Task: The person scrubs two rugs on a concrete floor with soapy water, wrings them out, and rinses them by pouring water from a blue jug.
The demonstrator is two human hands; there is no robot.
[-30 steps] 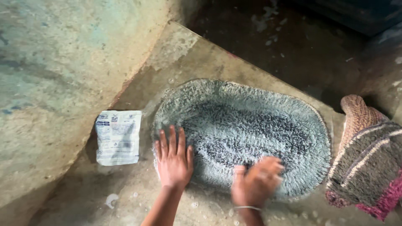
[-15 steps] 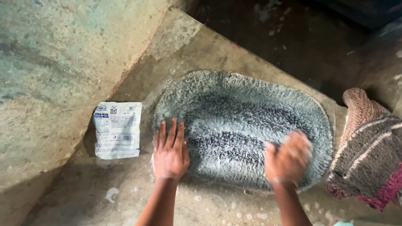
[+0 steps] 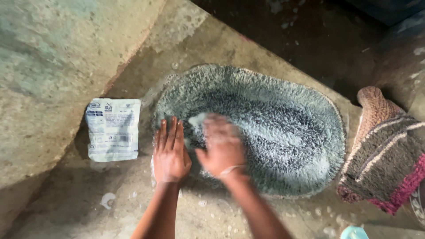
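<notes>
- The wet concrete floor (image 3: pixel 221 48) carries everything.
- An oval grey shaggy mat (image 3: pixel 274 128) lies flat on it, soapy.
- A folded striped rug (image 3: pixel 385 155) sits just right of the mat.
- A white detergent packet (image 3: pixel 113 129) lies left of the mat.
- The left hand (image 3: pixel 169 152) presses flat, fingers spread, on the mat's left edge.
- The right hand (image 3: pixel 221 146), blurred, lies open on the mat beside it.

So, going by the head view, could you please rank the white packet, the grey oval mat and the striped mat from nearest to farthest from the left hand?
1. Grey oval mat: under the left hand.
2. White packet: just to its left, apart.
3. Striped mat: far right edge.
</notes>
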